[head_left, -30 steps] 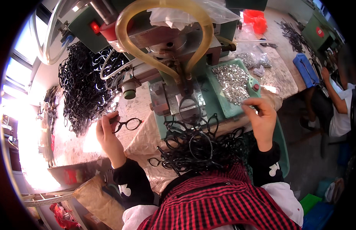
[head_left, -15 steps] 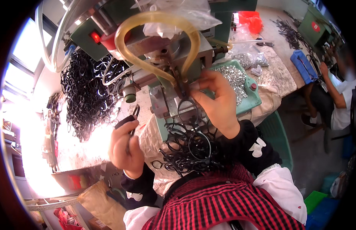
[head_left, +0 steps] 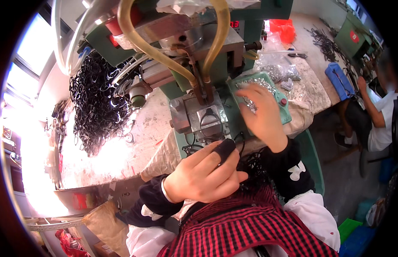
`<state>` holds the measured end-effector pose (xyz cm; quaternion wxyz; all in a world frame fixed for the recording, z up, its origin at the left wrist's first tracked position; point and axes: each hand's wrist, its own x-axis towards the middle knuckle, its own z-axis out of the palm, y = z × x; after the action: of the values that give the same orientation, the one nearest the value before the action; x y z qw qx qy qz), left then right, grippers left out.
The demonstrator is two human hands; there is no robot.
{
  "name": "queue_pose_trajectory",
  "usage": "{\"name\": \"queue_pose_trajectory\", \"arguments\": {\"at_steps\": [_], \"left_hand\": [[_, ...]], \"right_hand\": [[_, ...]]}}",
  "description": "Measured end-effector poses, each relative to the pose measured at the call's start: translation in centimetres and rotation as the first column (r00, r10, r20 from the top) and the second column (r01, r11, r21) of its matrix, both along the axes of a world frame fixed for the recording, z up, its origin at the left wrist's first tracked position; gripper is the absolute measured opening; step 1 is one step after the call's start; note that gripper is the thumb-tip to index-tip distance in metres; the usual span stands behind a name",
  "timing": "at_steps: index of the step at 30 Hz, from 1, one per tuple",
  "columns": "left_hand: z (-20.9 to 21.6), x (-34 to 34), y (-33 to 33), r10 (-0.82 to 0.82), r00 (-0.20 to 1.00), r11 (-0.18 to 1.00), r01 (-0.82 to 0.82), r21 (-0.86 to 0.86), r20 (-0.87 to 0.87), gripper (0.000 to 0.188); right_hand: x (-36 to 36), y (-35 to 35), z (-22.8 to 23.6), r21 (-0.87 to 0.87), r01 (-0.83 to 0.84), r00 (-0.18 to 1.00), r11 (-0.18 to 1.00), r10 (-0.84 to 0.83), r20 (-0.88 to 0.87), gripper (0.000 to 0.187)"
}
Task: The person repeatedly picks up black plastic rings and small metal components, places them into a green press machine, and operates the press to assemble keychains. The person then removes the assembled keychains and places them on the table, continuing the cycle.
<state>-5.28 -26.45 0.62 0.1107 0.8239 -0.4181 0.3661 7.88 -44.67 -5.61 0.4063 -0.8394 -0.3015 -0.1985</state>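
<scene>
My left hand (head_left: 205,173) is in front of the machine's metal jig (head_left: 188,113), its fingers curled and a black cover on one fingertip. It grips the near end of a black eyeglass frame (head_left: 202,124), whose rim loops over the jig; the fingers hide the rest. My right hand (head_left: 265,118), slightly blurred, hovers by the green tray (head_left: 286,112) of small silvery metal parts (head_left: 261,81), thumb and fingers apart, with nothing visible in it. Two copper-coloured prongs (head_left: 201,92) stand just above the jig. More black frames (head_left: 252,165) lie near my lap, partly covered by my hands.
A large heap of black frames (head_left: 94,103) lies left on the table. Yellow hoses (head_left: 134,38) curve down the machine's front. Bags of metal parts (head_left: 278,70) and a red bag (head_left: 282,30) are at the back right. Another person (head_left: 381,111) sits at the right beside a blue bin (head_left: 339,80).
My left hand has moved right and toward the jig, taking hold of the frame. My right hand has left the prongs and moved right to the tray, opening. The view has shifted slightly.
</scene>
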Motion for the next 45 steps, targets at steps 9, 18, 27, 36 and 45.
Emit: {"name": "queue_pose_trajectory", "arguments": {"at_steps": [9,18,27,36,45], "left_hand": [[-1.2,0.0,0.6,0.022,0.998,0.998,-0.018,-0.064,0.055,0.034],[-3.2,-6.7,4.4,0.264,0.962,0.943,-0.274,-0.188,-0.076,0.036],[-9.3,-4.1,31.3,0.977,0.112,0.131,-0.986,0.099,-0.182,0.023],[-17.3,1.3,25.1,0.82,0.163,0.253,-0.963,0.093,-0.548,0.011],[-10.8,0.5,18.8,0.563,0.518,0.143,-0.829,-0.541,-0.644,0.013]], "right_hand": [[2.2,-3.0,-4.8,-0.156,0.234,0.967,0.96,-0.213,0.139,0.012],[4.4,-2.9,-4.5,-0.21,0.14,0.976,0.968,-0.099,0.193,0.009],[3.4,-2.1,-3.3,-0.017,0.178,0.969,0.984,-0.172,0.178,0.008],[-1.0,-6.7,-4.6,0.003,0.329,0.939,0.944,-0.327,0.108,0.013],[-2.9,-2.3,1.8,0.239,-0.072,0.992,0.968,0.095,-0.083,0.014]]}}
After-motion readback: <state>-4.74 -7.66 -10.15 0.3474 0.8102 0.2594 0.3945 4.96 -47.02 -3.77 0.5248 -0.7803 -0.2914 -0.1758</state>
